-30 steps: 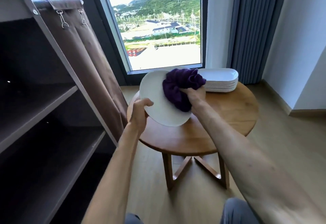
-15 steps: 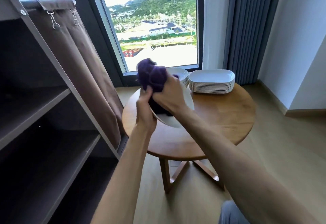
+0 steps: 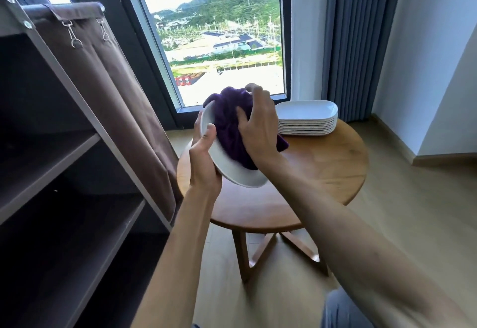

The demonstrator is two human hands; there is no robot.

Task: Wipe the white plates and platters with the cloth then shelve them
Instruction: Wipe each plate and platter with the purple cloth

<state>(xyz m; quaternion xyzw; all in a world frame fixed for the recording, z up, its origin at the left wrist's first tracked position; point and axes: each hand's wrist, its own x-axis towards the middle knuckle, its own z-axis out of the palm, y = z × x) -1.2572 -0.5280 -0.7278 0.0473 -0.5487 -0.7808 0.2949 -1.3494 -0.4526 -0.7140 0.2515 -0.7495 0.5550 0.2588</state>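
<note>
Left hand: the left hand (image 3: 205, 162) grips a white plate (image 3: 227, 165) by its lower-left rim, thumb curled over the front edge, fingers hidden behind it
Plate: held tilted in the air above the near-left part of a round wooden table (image 3: 322, 170), its face turned toward the right hand
Right hand: the right hand (image 3: 258, 126) presses a bunched purple cloth (image 3: 229, 126) against the plate's face, fingers bent and spread round the cloth
Platters: a stack of white rectangular platters (image 3: 307, 118) stands on the far side of the table, near the window (image 3: 219, 44)
Shelving: a dark open shelf unit (image 3: 64, 173) stands at left, its brown fabric cover (image 3: 116, 90) hanging beside the table
Room: grey curtain (image 3: 358, 38) at right, pale wooden floor (image 3: 413, 224) below
</note>
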